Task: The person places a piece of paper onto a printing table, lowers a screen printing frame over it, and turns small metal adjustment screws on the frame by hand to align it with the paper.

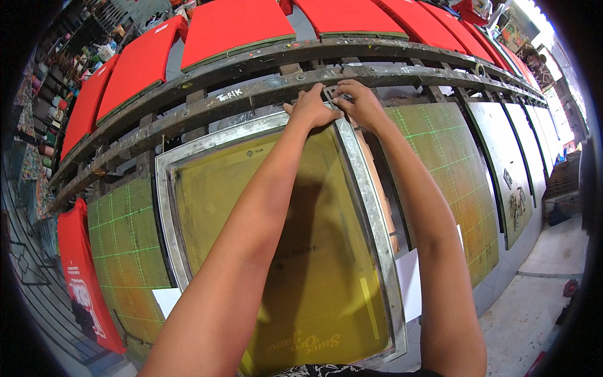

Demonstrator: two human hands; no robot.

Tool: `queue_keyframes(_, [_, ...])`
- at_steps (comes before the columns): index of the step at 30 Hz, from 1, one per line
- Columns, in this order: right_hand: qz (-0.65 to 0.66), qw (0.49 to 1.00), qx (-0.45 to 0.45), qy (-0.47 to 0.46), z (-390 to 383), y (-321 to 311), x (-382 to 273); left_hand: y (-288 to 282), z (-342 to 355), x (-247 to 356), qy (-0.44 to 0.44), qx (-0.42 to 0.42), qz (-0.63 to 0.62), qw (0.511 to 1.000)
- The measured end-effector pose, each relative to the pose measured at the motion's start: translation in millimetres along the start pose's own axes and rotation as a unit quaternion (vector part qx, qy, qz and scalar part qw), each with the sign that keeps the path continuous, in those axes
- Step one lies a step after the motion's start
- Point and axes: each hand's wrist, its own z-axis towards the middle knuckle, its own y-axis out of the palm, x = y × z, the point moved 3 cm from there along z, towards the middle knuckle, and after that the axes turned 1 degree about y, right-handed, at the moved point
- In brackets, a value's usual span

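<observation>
Both hands, bent-fingered, exact grip unclear, at the scuffed, rectangular metal frame of a flat yellow screen.

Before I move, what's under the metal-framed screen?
A white sheet sticks out right of the metal frame, a white corner left of it. The yellow mesh covers the rest; whether they join, or what else lies beneath, cannot be seen.

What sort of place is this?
Probably a screen-printing workshop for clothing: a metal-framed screen with yellow mesh lies at the front, red garments, apparently shirts, lie over flat boards in a row, and bright green lines form a grid on a bare board.
</observation>
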Motion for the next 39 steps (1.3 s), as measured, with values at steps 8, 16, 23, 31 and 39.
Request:
queue_keyframes(8, [0.050, 0.996, 0.057, 0.048, -1.5, 6.2, 1.4, 3.0, 0.9, -7.1, 0.009, 0.006, 0.007, 1.000])
queue_keyframes(16, [0.108, 0.983, 0.086, 0.121, -12.2, 9.3, 19.3, -1.8, -4.1, -5.5, 0.026, -0.006, 0.001, 1.000])
queue_keyframes(23, [0.150, 0.976, 0.085, 0.132, -17.8, 10.1, 25.3, -3.2, -8.1, -1.0, 0.026, -0.011, 0.004, 1.000])
queue_keyframes(31, [0.156, 0.976, 0.051, 0.143, -14.0, -0.7, 7.3, -2.5, -4.4, -8.4, 0.051, 0.013, 0.018, 0.998])
queue_keyframes(39, [0.093, 0.983, 0.057, 0.145, -12.9, 6.8, 12.8, -4.3, -6.2, -6.3, 0.032, -0.002, 0.023, 0.999])
